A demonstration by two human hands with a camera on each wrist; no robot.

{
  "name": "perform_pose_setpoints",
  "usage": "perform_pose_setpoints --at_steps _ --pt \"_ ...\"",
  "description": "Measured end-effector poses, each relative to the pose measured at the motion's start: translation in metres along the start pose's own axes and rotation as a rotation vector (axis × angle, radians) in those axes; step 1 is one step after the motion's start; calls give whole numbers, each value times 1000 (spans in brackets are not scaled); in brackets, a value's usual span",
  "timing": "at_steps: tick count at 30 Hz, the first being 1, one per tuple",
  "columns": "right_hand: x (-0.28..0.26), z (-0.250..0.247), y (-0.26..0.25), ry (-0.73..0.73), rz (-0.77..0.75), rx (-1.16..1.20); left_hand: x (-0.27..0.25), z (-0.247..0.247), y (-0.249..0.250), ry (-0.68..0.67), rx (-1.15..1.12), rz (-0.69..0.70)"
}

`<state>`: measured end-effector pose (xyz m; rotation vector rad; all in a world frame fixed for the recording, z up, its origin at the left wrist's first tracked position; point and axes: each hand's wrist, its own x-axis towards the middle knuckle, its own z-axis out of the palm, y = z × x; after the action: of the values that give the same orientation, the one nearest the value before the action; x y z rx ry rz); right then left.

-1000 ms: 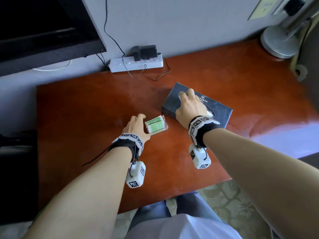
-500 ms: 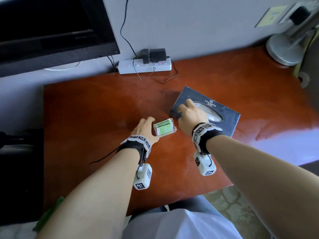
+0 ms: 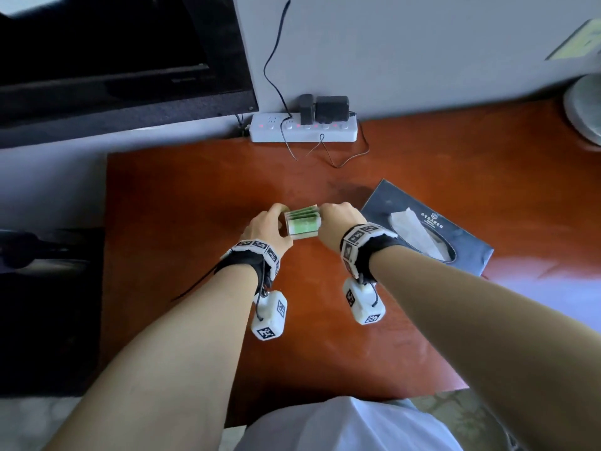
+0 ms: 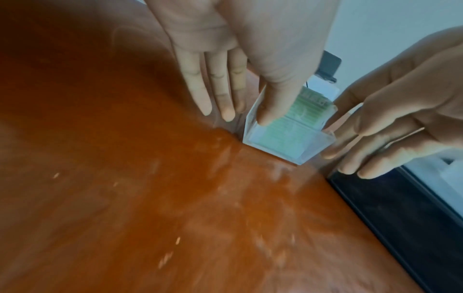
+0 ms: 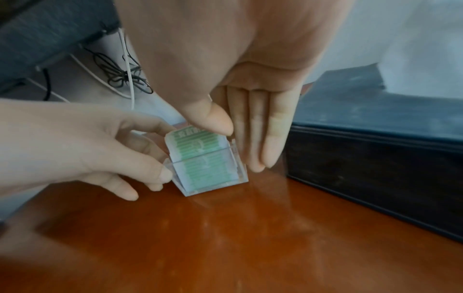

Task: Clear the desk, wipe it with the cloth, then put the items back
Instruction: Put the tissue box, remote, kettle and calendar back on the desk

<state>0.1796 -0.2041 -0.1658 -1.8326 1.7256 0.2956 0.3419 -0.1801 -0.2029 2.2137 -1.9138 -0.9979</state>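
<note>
A small clear plastic holder (image 3: pixel 302 224) filled with green printed packets stands on the red-brown desk (image 3: pixel 195 196), left of a dark tissue box (image 3: pixel 426 229). My left hand (image 3: pixel 276 222) pinches the holder's left end, thumb on its front face (image 4: pixel 265 117) and fingers behind it. My right hand (image 3: pixel 328 219) grips the right end: the thumb presses the top of the packets (image 5: pixel 215 123) and the fingers lie straight along the side. The holder (image 5: pixel 205 164) tilts slightly, its base touching the desk. No cloth is in view.
A white power strip (image 3: pixel 304 131) with two black adapters and loose cables lies against the back wall. A dark screen (image 3: pixel 113 60) hangs at upper left. A round grey base (image 3: pixel 585 115) stands at far right. The tissue box (image 5: pixel 375 168) sits close beside my right fingers.
My right hand left the tissue box and moved left onto the holder. The left hand has kept hold of the holder, which now sits farther from the box, held from both ends.
</note>
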Motion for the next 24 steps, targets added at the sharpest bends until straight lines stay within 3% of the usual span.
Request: perform_pose_setpoints --at_steps 13,24 --pt "88 -31 -22 110 67 291 90 -37 -2 132 -135 -31" --pt "83 -36 -24 129 68 335 92 -42 -8 85 -124 -89"
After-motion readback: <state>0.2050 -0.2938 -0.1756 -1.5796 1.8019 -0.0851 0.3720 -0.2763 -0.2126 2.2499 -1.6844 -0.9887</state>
